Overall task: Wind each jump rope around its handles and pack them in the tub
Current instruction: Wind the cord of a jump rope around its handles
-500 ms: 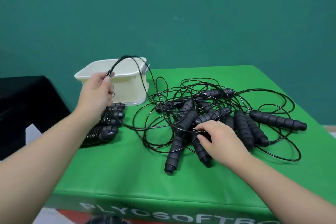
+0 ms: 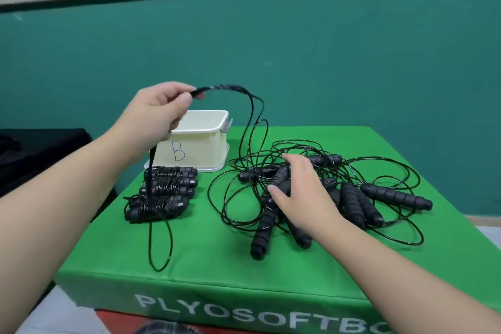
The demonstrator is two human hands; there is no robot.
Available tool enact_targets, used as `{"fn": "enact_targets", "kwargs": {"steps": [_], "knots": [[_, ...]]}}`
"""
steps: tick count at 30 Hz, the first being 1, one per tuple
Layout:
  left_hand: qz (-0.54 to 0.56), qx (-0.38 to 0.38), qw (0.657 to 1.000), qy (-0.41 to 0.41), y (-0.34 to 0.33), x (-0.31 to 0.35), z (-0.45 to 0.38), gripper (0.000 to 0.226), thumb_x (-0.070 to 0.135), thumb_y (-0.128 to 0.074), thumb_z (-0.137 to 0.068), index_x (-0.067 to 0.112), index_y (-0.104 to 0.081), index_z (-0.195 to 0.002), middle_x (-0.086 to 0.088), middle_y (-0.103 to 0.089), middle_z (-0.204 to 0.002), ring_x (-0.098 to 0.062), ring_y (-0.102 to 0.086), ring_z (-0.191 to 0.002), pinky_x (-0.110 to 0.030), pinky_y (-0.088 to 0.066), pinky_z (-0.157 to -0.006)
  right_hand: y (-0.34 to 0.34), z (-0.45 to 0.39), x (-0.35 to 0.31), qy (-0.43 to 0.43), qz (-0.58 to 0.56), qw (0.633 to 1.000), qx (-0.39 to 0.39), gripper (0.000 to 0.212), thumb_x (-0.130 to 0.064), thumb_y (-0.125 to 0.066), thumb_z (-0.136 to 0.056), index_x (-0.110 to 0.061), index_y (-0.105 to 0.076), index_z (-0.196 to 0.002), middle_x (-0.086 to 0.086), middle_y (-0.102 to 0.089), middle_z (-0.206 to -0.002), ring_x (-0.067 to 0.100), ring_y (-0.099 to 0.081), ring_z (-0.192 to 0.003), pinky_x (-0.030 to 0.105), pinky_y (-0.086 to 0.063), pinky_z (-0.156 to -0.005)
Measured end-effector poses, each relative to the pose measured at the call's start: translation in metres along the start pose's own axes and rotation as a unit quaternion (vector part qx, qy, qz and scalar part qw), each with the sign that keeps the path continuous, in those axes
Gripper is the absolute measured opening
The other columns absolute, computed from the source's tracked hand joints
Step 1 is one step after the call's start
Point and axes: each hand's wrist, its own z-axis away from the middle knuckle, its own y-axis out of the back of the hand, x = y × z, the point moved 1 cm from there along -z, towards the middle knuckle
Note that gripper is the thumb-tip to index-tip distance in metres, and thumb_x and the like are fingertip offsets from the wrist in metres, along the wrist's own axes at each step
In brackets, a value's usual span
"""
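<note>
My left hand (image 2: 157, 111) is raised in front of the cream tub (image 2: 206, 141) marked "B" and pinches a thin black rope cord (image 2: 250, 106), which arcs up and drops into the tangle. Another strand hangs from that hand to a loop (image 2: 160, 247) near the front edge. My right hand (image 2: 301, 192) rests with relaxed fingers on a heap of black foam handles (image 2: 352, 203) and loose cords. Three wound ropes (image 2: 165, 190) lie side by side in front of the tub.
Everything sits on a green padded box (image 2: 217, 274) printed with white letters. A black surface (image 2: 40, 154) stands to the left. A teal wall rises behind. The tub stands at the box's back left.
My left hand has lifted higher with the cord, pulling it up out of the tangle. My right hand has let go of the handle and now lies spread over the heap.
</note>
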Motion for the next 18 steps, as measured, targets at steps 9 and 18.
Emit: {"fn": "enact_targets", "kwargs": {"steps": [9, 18], "knots": [[0.006, -0.163, 0.987, -0.009, -0.016, 0.028, 0.056, 0.026, -0.001, -0.042, -0.096, 0.014, -0.063, -0.091, 0.009, -0.060, -0.062, -0.006, -0.049, -0.056, -0.015, -0.043, -0.059, 0.030, -0.007, -0.050, 0.039, -0.015, 0.997, 0.070, 0.049, -0.037, -0.060, -0.091, -0.025, -0.046, -0.136, 0.000, -0.042, -0.146, 0.021, -0.027, -0.141, 0.038, -0.023, -0.116], [0.156, 0.094, 0.983, -0.015, 0.022, 0.063, 0.057, 0.029, 0.003, -0.038, -0.098, 0.022, -0.058, -0.092, 0.003, -0.047, -0.066, -0.006, -0.028, -0.043, -0.018, -0.023, -0.039, 0.053, 0.009, -0.026, -0.072, 0.124, 0.989, 0.023, 0.033, -0.040, -0.046, -0.097, -0.017, -0.050, -0.074, 0.003, -0.055, -0.079, 0.031, -0.054, -0.092, 0.037, -0.047, -0.077]]}}
